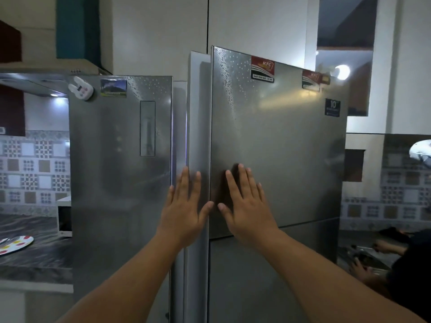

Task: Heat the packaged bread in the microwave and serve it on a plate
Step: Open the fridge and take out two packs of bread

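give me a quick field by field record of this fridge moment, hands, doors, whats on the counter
left hand: left hand, fingers straight, flat at the edge of the right door
right hand: right hand, fingers straight, flat on the right door
right door: right fridge door, ajar, standing out from the left one
left door: left fridge door, with a bunny magnet and a photo magnet
stickers: two red stickers near the top of the right door
counter: spotted plate on the dark counter, left
bread: not in view
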